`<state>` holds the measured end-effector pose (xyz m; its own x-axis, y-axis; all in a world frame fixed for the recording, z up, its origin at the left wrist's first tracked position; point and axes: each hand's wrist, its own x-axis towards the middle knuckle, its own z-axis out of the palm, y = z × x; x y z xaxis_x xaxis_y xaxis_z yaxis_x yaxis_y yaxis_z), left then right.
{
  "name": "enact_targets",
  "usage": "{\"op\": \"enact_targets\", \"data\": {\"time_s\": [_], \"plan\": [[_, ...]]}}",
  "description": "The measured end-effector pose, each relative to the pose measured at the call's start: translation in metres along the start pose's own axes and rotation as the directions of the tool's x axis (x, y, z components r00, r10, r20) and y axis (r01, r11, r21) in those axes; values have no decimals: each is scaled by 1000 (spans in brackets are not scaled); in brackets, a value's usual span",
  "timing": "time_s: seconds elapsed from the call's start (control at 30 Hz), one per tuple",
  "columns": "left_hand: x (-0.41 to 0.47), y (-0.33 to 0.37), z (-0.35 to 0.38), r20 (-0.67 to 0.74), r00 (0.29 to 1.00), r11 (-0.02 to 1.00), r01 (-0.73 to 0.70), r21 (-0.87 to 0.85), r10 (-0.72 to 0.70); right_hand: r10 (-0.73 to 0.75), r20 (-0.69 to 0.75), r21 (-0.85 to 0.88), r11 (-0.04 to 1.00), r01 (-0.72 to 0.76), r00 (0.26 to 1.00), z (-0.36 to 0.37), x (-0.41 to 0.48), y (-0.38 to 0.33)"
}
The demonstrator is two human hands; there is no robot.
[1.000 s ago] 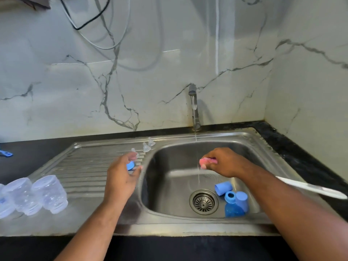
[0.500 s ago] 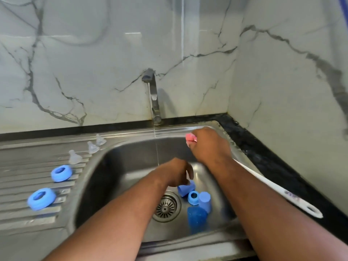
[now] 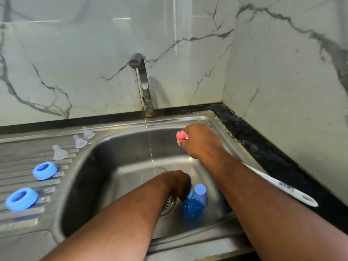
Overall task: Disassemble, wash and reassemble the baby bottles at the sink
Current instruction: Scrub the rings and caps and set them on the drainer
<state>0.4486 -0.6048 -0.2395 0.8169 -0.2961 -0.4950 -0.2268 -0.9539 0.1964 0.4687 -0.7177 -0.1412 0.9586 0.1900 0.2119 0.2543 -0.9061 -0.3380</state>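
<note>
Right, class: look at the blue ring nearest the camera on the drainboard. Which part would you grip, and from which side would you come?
Grip the nearer blue ring by its outer wall, thumb and fingers on opposite sides, coming straight down from above. It lies flat on the ribbed drainboard with its opening up, so the round wall is exposed all around.

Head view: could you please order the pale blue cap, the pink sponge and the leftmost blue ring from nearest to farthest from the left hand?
From the left hand:
1. Pale blue cap, just right of it in the basin.
2. Pink sponge, held in the right hand, farther back.
3. Leftmost blue ring, on the drainboard.
</note>
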Motion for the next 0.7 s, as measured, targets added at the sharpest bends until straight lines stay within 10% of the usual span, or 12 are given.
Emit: {"op": "enact_targets", "data": {"time_s": [0.23,0.4,0.7], "plan": [[-14,-28,-22,-174,979,917,31,-397,-108,6,2,10,1000,-6,1000,1,0,-1],[-28,-75,-32,-319,842,463,-95,-881,-434,-13,31,25,1000,13,999,1,0,-3],[-43,-84,-42,-359,780,222,-283,-933,-513,-49,53,76,996,45,997,3,-1,-6]]}}
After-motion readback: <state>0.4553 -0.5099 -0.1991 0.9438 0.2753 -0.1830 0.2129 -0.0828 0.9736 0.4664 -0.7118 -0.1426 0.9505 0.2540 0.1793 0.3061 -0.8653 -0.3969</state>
